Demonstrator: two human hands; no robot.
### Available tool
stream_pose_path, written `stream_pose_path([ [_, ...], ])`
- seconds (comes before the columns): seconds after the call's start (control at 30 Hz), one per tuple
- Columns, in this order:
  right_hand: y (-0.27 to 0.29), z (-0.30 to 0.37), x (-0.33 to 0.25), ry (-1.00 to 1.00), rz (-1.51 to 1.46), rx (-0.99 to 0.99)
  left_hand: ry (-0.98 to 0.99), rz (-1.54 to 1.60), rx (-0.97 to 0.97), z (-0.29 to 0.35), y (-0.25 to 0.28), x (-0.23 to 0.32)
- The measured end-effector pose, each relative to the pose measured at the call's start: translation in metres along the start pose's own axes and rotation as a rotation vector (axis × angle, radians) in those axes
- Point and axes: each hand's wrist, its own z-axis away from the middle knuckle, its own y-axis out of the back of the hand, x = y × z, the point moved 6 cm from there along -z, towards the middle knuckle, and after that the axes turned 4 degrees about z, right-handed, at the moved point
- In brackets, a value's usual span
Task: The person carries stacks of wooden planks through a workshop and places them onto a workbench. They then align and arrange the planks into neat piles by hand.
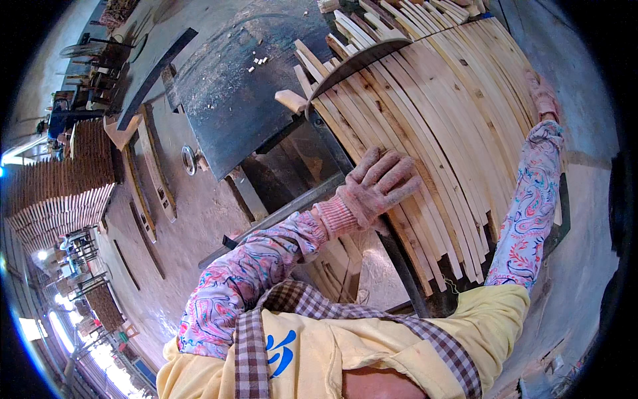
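L hand (385,185) lay flat, fingers slightly apart, on wood slats (458,113) – R hand (543,96) at their far-right edge, grip unclear. Slats lay side by side btwn hands, mostly lined up, approx.; near ends not yet even.

1. Grips: I count two, the left grip (382,183) and the right grip (543,98), each one in a glove.
2. Patterned sleeves (256,266): two.
3. Checked apron (250,352): one.
4. Wooden strips (432,106): more than a dozen; the exact number I cannot tell.
5. Curved metal band (359,58): one.
6. Dark worktop (222,113): one.
7. Small pale wood bits (259,62): more than five, too small for exact counting.
8. Metal wheel (188,159): one.
9. Large brown slatted stack (93,156): one.
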Motion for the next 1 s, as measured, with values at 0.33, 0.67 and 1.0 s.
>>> stream_pose_path([
  [0.33, 0.012, 0.022, -0.012, -0.015, 0.009, 0.022, 0.032, 0.110, -0.046, 0.003, -0.012, -0.005],
  [0.67, 0.008, 0.036, -0.028, -0.106, 0.007, 0.030, 0.028, -0.023, -0.003, -0.003, 0.013, 0.008],
  [1.0, -0.003, 0.051, -0.035, -0.100, -0.069, -0.162, 0.092, -0.082, -0.086, 0.000, 0.008, 0.019],
])
